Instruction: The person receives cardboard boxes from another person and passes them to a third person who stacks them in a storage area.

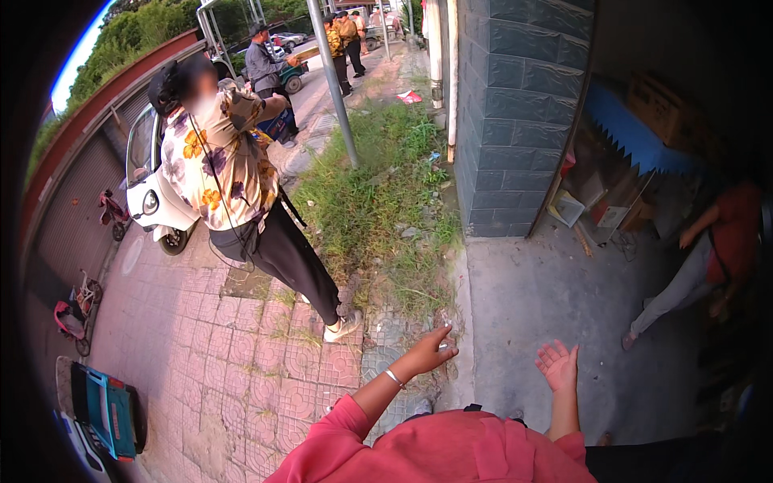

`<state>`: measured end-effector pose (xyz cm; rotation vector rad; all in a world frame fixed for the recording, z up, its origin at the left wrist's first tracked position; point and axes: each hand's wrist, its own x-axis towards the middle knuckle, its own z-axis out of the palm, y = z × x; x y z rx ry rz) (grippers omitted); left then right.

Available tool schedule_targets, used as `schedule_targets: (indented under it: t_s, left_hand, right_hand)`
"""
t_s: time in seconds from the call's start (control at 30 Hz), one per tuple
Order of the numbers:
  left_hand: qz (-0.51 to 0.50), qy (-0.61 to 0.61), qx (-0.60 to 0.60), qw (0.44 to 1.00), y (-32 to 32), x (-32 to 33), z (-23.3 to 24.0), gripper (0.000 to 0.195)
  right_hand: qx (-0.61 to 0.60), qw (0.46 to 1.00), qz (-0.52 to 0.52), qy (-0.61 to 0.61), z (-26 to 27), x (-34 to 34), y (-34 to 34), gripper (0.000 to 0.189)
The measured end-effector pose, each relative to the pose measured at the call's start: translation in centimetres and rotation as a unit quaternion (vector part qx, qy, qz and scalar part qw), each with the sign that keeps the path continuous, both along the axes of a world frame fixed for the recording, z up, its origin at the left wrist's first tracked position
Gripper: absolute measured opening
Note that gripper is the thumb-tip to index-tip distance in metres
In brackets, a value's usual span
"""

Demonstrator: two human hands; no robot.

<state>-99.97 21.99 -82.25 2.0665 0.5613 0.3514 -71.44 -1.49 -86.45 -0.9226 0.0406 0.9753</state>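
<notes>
My left hand [427,353] is held out in front of me over the edge between the pink paving [241,374] and the concrete floor [525,302]. Its fingers are partly spread, nothing is in it, and a silver bracelet [395,379] circles the wrist. My right hand [558,366] is raised over the concrete floor with its palm up, fingers apart and empty. Neither hand touches anything. A strip of grass and weeds [386,199] lies beyond the left hand.
A person in a flowered shirt [223,163] stands ahead left, another in red [718,241] at the right. A tiled pillar [525,133], metal pole [335,84], white vehicle [151,199] and blue-covered stall or table [634,139] stand about; several people are farther off.
</notes>
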Motion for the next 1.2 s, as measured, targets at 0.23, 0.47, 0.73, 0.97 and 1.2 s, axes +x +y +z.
schedule_targets:
  t_s: [0.23, 0.47, 0.73, 0.97, 1.2]
  left_hand:
    - [0.037, 0.027, -0.086, 0.995, 5.2, -0.9, 6.6, 0.066]
    - [0.028, 0.011, -0.053, 0.998, 8.6, -0.1, 7.5, 0.065]
    - [0.054, -0.045, -0.044, 0.997, 11.1, 0.0, 11.6, 0.058]
    - [0.143, -0.132, 0.250, 0.949, 14.6, -0.6, 21.4, 0.062]
    - [0.155, 0.003, 0.278, 0.948, 15.4, -2.8, 24.4, 0.075]
  right_hand:
    - [-0.050, 0.997, 0.058, -0.005, 5.0, -1.2, 7.1, 0.078]
    - [-0.066, 0.996, 0.065, -0.003, 7.1, -1.3, 9.7, 0.076]
    - [-0.086, 0.994, 0.060, 0.003, 8.7, -1.2, 12.0, 0.069]
    - [-0.081, 0.986, 0.141, 0.036, 5.1, -2.1, 16.3, 0.071]
    - [-0.015, 0.973, 0.207, 0.101, 3.2, -6.4, 29.9, 0.076]
